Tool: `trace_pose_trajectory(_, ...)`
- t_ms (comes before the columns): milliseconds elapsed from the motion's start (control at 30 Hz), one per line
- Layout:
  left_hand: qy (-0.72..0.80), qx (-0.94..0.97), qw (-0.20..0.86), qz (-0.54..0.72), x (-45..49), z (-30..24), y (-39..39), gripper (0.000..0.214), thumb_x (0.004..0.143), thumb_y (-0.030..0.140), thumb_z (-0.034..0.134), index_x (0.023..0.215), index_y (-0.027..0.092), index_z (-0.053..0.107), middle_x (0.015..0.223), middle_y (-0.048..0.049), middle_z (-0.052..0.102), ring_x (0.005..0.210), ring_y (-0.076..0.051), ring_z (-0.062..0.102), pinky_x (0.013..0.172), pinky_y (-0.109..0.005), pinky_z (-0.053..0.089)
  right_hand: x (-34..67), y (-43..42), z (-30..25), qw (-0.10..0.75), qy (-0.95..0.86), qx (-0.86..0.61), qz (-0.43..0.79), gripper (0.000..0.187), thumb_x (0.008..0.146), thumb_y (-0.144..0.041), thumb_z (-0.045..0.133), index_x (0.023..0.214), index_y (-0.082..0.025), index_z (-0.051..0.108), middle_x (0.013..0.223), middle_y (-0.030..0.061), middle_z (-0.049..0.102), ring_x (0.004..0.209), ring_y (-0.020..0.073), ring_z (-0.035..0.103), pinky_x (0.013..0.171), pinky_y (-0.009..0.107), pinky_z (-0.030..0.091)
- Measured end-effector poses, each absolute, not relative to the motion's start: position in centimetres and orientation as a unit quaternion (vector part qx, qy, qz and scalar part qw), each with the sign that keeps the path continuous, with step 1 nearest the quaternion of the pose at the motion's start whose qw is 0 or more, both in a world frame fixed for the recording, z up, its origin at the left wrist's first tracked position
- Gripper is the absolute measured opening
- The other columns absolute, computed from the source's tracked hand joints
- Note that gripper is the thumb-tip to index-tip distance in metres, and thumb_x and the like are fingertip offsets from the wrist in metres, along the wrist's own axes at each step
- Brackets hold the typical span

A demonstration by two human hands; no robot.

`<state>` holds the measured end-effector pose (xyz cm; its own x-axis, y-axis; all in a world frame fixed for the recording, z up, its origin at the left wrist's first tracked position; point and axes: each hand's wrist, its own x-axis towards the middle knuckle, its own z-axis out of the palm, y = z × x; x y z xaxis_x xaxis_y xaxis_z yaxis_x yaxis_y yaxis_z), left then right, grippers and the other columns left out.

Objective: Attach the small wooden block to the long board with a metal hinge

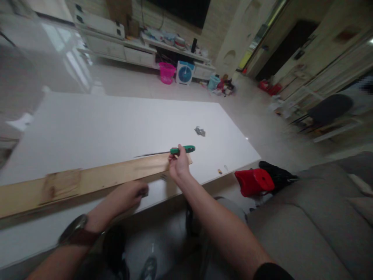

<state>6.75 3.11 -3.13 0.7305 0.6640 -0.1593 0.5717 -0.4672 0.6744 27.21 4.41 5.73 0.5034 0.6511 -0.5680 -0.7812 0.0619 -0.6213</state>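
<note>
Green-handled, the screwdriver (174,151) was gripped in the right hand (180,166), thumb over its handle — likely to steady the shaft, which pointed left near the wooden board's (125,171) far edge. The board lay flat on the white table (116,128), presumably for support, small metal pieces (199,132) bunched beyond. The right forearm (215,216) slanted in from near right; the left hand (134,193) curled by the board — contents impossible to tell.

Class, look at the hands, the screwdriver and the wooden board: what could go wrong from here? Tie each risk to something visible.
1. The right hand holds the screwdriver with its shaft exposed; a slip might scratch the wooden board or jab the left hand.
2. The loose metal pieces might scatter if the white table is bumped.
</note>
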Motion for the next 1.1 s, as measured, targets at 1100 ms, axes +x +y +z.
trace_pose_trajectory(1100, 0.516, 0.725, 0.377, 0.257, 0.7, 2.3, 7.5, 0.012, 0.084, 0.019, 0.067, 0.093, 0.020, 0.075, 0.085, -0.0063, 0.079, 0.078, -0.018, 0.073, 0.074, -0.032, 0.059, 26.8, 4.2, 5.6, 0.716, 0.053, -0.477, 0.507, 0.030, 0.092, -0.035, 0.075, 0.074, -0.020, 0.056, 0.060, -0.0071, 0.061, 0.048, 0.0046, 0.049, 0.043, 0.015, 0.037)
